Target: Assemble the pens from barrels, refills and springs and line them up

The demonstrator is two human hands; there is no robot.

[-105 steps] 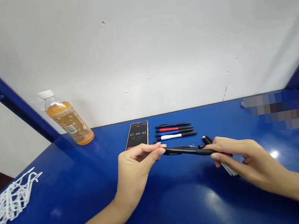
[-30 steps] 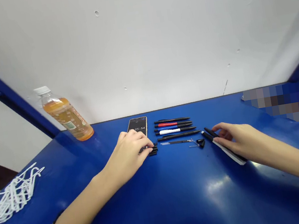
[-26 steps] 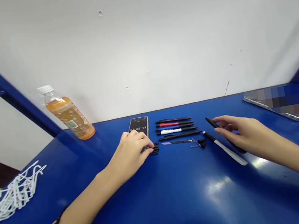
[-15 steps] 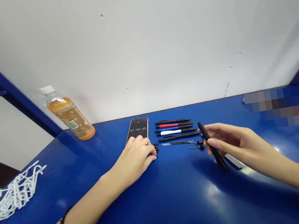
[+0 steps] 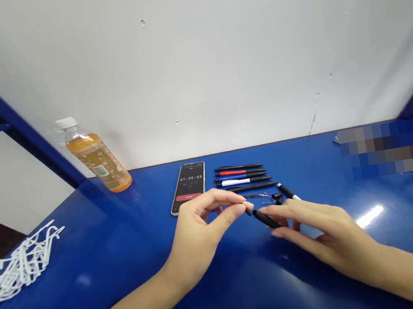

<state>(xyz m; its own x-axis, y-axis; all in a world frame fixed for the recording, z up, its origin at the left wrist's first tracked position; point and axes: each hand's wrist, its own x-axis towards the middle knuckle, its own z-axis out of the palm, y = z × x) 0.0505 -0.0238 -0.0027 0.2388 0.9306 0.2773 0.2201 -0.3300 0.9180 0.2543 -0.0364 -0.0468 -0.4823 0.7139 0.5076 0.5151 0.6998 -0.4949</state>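
My left hand (image 5: 212,226) pinches a small black pen part (image 5: 247,210) between thumb and fingertips. In my right hand (image 5: 311,224) is a black pen barrel (image 5: 267,219), its end pointing at that small part; a slight gap seems to separate them. Just beyond the hands lie pen refills (image 5: 255,196), small springs (image 5: 268,202) and small black pen pieces (image 5: 277,198). A black-and-white pen barrel (image 5: 286,191) rests beside my right fingers, partly hidden. Behind these, several pens form a row, among them a red pen (image 5: 228,173) and a white pen (image 5: 236,182).
A phone (image 5: 187,183) showing a timer lies left of the pens. A bottle of orange drink (image 5: 100,163) stands near the back wall. Tangled white cord-like strips (image 5: 17,273) cover the far left of the blue table (image 5: 222,303). A blurred patch hides the right back.
My left hand has come from beside the phone towards the middle, with a small black part in it. My right hand has moved left and tilted the barrel towards it.
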